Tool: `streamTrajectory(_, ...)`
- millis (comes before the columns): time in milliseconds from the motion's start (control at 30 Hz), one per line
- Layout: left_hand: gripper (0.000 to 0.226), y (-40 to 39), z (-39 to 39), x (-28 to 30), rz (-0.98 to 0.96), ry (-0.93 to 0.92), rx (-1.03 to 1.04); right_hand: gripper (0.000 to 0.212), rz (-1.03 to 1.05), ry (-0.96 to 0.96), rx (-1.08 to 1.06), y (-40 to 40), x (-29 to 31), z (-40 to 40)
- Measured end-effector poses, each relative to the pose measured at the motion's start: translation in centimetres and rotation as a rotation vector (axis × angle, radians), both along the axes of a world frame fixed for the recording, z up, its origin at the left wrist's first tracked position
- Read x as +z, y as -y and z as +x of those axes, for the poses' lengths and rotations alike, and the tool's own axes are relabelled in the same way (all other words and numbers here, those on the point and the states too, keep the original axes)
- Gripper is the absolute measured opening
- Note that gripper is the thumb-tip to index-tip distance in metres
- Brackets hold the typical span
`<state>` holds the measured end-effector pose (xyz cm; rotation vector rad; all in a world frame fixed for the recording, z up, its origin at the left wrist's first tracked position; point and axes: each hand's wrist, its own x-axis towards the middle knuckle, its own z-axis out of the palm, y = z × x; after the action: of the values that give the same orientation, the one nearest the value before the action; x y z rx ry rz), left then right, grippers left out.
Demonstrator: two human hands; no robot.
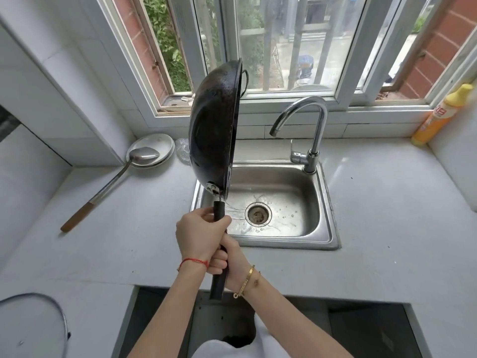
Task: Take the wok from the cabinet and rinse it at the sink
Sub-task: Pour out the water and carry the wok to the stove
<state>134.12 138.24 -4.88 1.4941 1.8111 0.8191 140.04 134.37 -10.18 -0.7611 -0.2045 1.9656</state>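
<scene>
Black wok (214, 125) tipped on edge (over sink (322, 202)), both hands (214, 244) gripping its handle below.

1. The only printing I can find is on the yellow-orange squeeze bottle (438, 116) standing on the counter (387, 215) at the far right, under the window.
2. Its label carries large red characters on a pale patch; from my view they are tilted and too blurred to make out.
3. I see no other text, brand or number.
</scene>
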Motion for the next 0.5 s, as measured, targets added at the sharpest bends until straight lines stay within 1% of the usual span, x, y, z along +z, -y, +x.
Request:
streamTrajectory(133, 0.008, 0.0, -0.2, -0.1, -0.237, 0.301, -0.005, 0.048, 0.044, -0.056, 0.019, 0.2, 0.0, 0.2)
streamTrajectory(233, 0.013, 0.3, -0.4, 0.2, -0.288, 0.443, -0.033, 0.042, 0.059, -0.086, 0.025, 0.5, 0.2, 0.1)
streamTrajectory(367, 0.026, 0.7, -0.8, 0.1, -0.329, 0.577, -0.081, 0.047, 0.047, -0.145, 0.022, 0.7, 0.3, 0.1)
streamTrajectory(500, 0.031, 1.2, -0.6, 0.2, -0.376, 0.708, -0.099, 0.062, 0.012, -0.188, -0.011, 0.5, 0.7, 0.2)
